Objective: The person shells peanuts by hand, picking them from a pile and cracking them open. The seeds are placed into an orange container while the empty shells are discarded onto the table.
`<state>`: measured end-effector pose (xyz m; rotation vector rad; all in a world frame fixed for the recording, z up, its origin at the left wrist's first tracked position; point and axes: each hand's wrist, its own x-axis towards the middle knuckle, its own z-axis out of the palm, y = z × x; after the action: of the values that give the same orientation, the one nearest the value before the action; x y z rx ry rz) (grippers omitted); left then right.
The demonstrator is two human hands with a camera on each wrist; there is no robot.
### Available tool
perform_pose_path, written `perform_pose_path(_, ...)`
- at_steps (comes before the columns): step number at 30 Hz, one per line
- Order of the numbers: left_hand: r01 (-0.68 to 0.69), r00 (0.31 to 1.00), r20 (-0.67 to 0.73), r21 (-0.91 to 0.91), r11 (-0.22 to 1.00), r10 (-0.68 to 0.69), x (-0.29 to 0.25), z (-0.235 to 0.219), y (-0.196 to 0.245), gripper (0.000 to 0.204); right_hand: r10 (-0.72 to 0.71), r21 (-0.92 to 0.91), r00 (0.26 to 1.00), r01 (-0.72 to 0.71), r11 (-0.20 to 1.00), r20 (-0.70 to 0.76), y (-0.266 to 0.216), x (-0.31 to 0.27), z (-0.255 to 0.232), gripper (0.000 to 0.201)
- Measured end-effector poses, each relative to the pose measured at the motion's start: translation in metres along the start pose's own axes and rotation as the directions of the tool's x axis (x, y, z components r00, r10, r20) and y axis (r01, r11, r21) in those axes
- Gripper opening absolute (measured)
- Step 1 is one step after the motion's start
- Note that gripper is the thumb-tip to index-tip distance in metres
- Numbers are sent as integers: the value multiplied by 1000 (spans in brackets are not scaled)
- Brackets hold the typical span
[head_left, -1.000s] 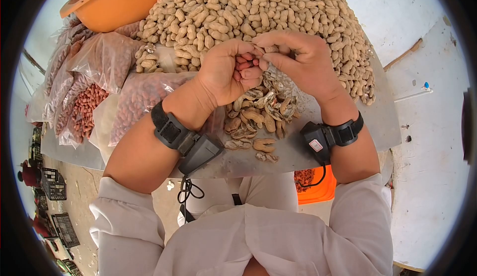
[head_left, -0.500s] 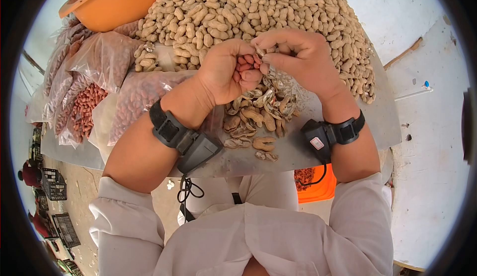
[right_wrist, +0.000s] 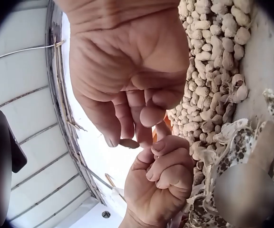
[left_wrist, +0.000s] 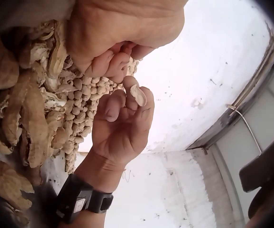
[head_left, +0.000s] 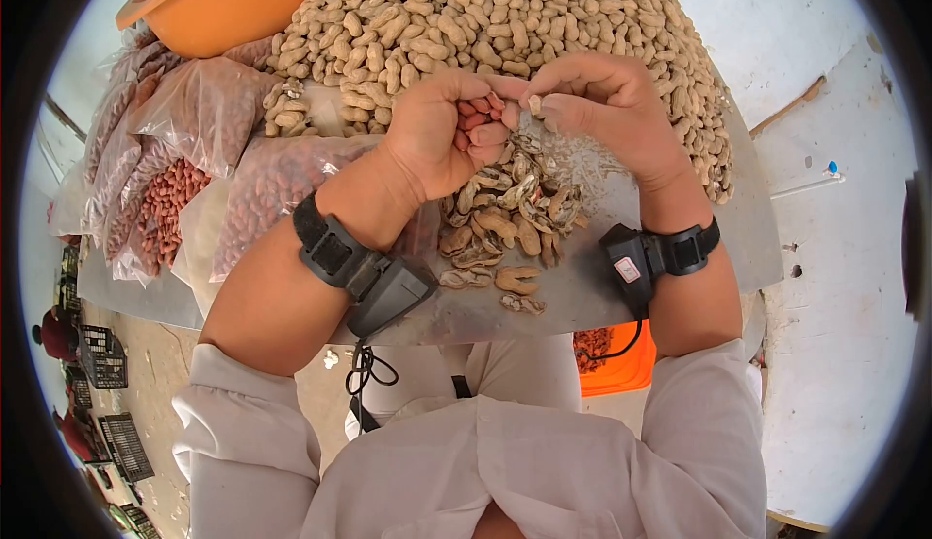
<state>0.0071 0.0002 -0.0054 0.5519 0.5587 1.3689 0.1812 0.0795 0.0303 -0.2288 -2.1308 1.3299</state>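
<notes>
My left hand (head_left: 434, 136) is palm up with its fingers curled round several red peanut kernels (head_left: 476, 117). Close to its right, my right hand (head_left: 621, 117) pinches a small piece of peanut shell (head_left: 535, 105) between thumb and forefinger. In the left wrist view the shell's pale hollow side (left_wrist: 138, 95) shows at the fingertips. The right wrist view has the same shell edge-on (right_wrist: 129, 143), just above the left hand (right_wrist: 158, 187). Below both hands lies a heap of cracked, emptied peanut shells (head_left: 519, 209).
A large pile of whole peanuts (head_left: 485, 15) covers the back of the metal table (head_left: 573, 301). Clear bags of red kernels (head_left: 204, 117) lie at the left, by an orange basin (head_left: 228, 5). Below the table's front edge stands an orange tub (head_left: 631, 364). A white wall (head_left: 835, 277) rises on the right.
The right hand has moved a little to the right, away from the left hand, with the shell piece in its fingertips. The left hand keeps its kernels, nearly in place.
</notes>
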Motion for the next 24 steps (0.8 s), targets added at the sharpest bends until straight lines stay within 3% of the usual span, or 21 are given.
perform_pose_path(7,-37,999,0,-3,999,37,0,1,-1,25,-151,40,987,149,988,51,5,2,4,8)
perform_pose_path(12,-63,998,0,45,997,63,1,-1,0,24,17,-199,999,-24,980,-34,9,1,-10,9)
perform_pose_path(16,-119,993,-22,12,993,119,3,-4,0,21,216,-587,976,-180,789,-10,22,2,-20,12)
perform_pose_path(19,-167,984,-45,53,984,170,2,-2,-2,17,299,-716,954,-222,662,-20,33,2,-21,16)
perform_pose_path(24,-177,982,-45,134,975,185,1,0,-3,16,224,-788,974,-159,594,-28,39,2,-13,16)
